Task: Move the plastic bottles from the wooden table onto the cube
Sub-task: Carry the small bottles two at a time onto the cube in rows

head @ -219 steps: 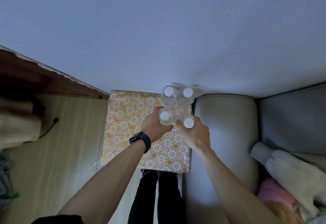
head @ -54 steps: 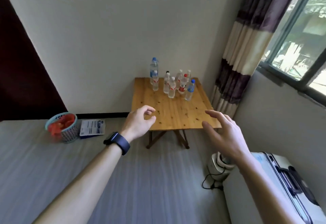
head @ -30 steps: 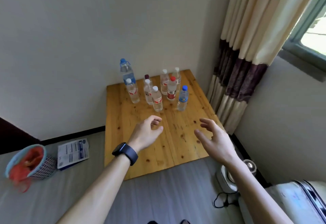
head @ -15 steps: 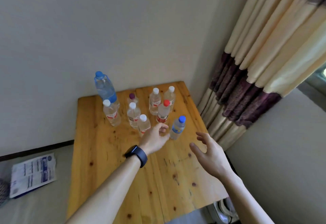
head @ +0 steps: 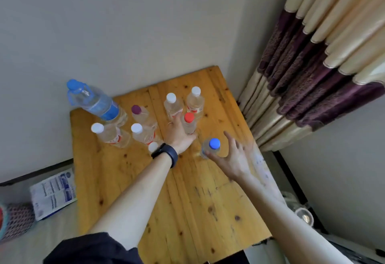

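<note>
Several clear plastic bottles stand at the far end of the wooden table. My left hand, with a black watch on the wrist, is wrapped around the red-capped bottle, thumb in front and fingers behind. My right hand is spread beside the small blue-capped bottle, with the thumb touching its near side and the fingers apart. A large blue-capped bottle, a purple-capped bottle and several white-capped bottles stand around them. The cube is not in view.
The table sits in a corner against the wall, with a striped curtain to its right. A leaflet and a mesh basket lie on the floor at left. A small white device is on the floor at right.
I have come up to the table and now look down on it. My left hand reached forward onto the red-capped bottle, and my right hand moved up to the blue-capped bottle.
</note>
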